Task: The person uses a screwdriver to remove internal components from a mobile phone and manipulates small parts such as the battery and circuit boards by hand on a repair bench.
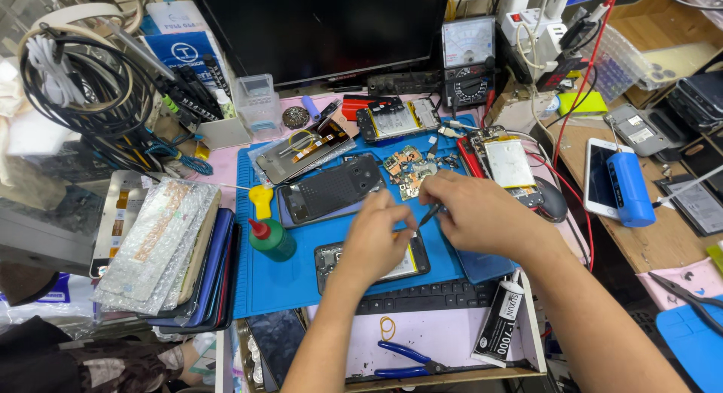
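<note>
Both hands low over the blue mat [279, 287] on the cluttered surface [648, 242]. Left hand [374, 239] curled, fingertips pressed down on the opened phone [331, 259] lying at the near edge of the mat, most of that phone hidden beneath the palm. Right hand [473, 212] just beside it, thumb and forefinger pinched around a thin dark tool [429, 214], tip angled down toward the same phone; cannot tell whether the tip touches. Just beyond the hands, a dark phone back cover [331, 188] flat on the mat, and loose circuit boards [407, 171] near the fingertips of the right hand. To the left, a green squeeze bottle with red nozzle [271, 239] upright on the mat, with a stack of wrapped screens [158, 250] farther left. Behind, another opened phone with pale battery [508, 163] and an analog meter [468, 58] before the dark monitor [316, 28]. Near the body, a black keyboard [429, 295], a black glue tube [498, 325] and blue-handled pliers [410, 359]. Far right, a blue cylinder [631, 188] resting beside a white phone [599, 178].
</note>
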